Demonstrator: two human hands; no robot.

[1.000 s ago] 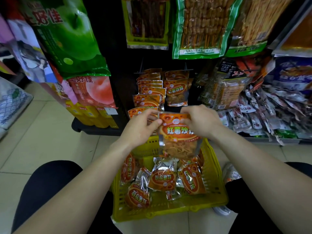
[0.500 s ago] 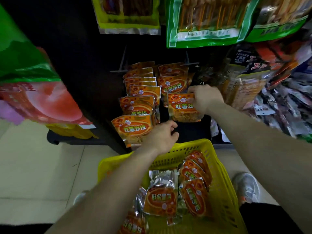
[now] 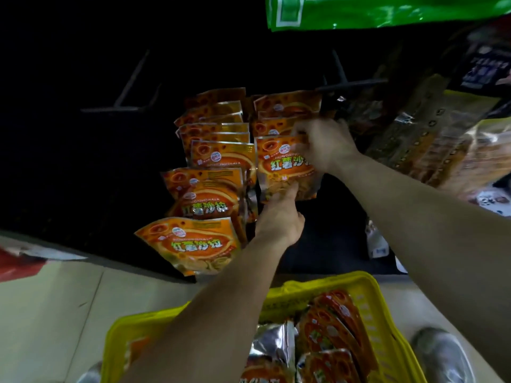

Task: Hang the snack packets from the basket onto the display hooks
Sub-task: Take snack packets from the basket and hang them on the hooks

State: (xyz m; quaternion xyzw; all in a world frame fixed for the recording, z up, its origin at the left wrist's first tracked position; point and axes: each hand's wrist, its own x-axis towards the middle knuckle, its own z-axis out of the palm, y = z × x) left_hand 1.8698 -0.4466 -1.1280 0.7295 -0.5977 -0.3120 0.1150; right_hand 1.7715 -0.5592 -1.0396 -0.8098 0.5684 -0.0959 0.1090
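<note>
An orange snack packet (image 3: 280, 164) hangs at the front of the right-hand row of like packets on the dark display. My right hand (image 3: 325, 143) grips its top right corner. My left hand (image 3: 279, 217) reaches up from below, its fingertips touching the packet's clear bottom part. To the left hangs a second row of the same orange packets (image 3: 213, 189), several deep. The hook under the right row is hidden by packets and my hand. Below, the yellow basket (image 3: 370, 305) holds more orange and silver packets (image 3: 331, 322).
Bare black hook arms (image 3: 130, 84) jut out at upper left. A green bag (image 3: 387, 9) hangs overhead and brown snack bags (image 3: 431, 139) crowd the right. Beige floor tiles (image 3: 55, 313) lie left of the basket, and a shoe (image 3: 439, 355) shows at lower right.
My right hand carried the packet up from above the basket to the right row on the display. My left hand let go, dropped, then rose to touch its bottom. The view moved closer.
</note>
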